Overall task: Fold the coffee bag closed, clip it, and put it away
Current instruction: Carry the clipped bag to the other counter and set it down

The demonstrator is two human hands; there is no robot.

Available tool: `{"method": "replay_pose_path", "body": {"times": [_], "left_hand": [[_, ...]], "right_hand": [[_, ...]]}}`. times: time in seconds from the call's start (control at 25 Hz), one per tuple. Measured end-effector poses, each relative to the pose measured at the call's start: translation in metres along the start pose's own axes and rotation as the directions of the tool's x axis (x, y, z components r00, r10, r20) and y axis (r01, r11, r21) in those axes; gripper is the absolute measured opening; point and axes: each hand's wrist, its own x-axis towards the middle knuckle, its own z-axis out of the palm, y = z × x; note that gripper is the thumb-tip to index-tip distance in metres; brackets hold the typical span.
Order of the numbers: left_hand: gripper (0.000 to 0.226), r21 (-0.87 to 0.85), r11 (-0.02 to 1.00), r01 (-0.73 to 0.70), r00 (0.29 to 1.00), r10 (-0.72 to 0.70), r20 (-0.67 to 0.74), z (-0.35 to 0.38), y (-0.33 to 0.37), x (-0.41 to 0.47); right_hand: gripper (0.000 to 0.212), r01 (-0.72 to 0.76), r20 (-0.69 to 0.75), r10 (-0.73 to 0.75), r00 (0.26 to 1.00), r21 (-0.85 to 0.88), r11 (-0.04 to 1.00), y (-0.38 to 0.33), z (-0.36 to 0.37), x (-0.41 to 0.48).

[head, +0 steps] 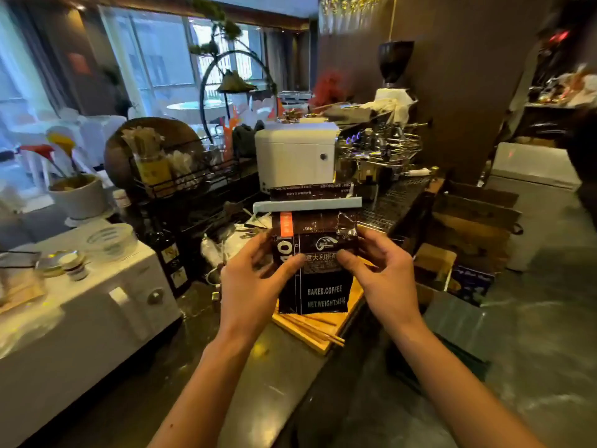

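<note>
A black coffee bag (323, 286) with white print stands upright in the air over the counter, held between both hands. Its top is folded over, and a long pale green clip (307, 204) sits across the fold, with a strip of the bag sticking up above it. My left hand (255, 273) grips the bag's left side, thumb on the front. On the right side my right hand (378, 266) holds it the same way.
A wooden board (326, 328) lies on the dark counter under the bag. A white appliance (80, 312) stands left, a white box machine (295, 153) and an espresso machine (381, 153) behind. Cardboard boxes (471, 227) sit on the floor at right.
</note>
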Motion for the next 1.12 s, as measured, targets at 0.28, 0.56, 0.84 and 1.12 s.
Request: {"method": "replay_pose_path", "body": {"times": [0.28, 0.56, 0.84, 1.12], "left_hand": [[0.047, -0.092, 0.991, -0.101, 0.957, 0.122, 0.264, 0.196, 0.066, -0.032], [0.054, -0.258, 0.96, -0.105, 0.814, 0.232, 0.532, 0.383, 0.134, -0.092], [0.052, -0.384, 0.921, -0.062, 0.688, 0.318, 0.652, 0.499, 0.159, -0.116], [0.052, -0.463, 0.886, -0.009, 0.611, 0.371, 0.699, 0.593, 0.143, -0.069]], "right_hand": [[0.039, 0.013, -0.333, -0.034, 0.942, -0.065, 0.998, -0.01, -0.208, -0.036], [0.036, -0.055, -0.632, -0.083, 0.771, -0.195, 0.979, -0.037, -0.396, -0.104], [0.035, -0.16, -0.771, -0.151, 0.618, -0.312, 0.936, -0.046, -0.492, -0.13], [0.034, -0.224, -0.821, -0.193, 0.537, -0.359, 0.906, -0.013, -0.542, -0.075]]}}
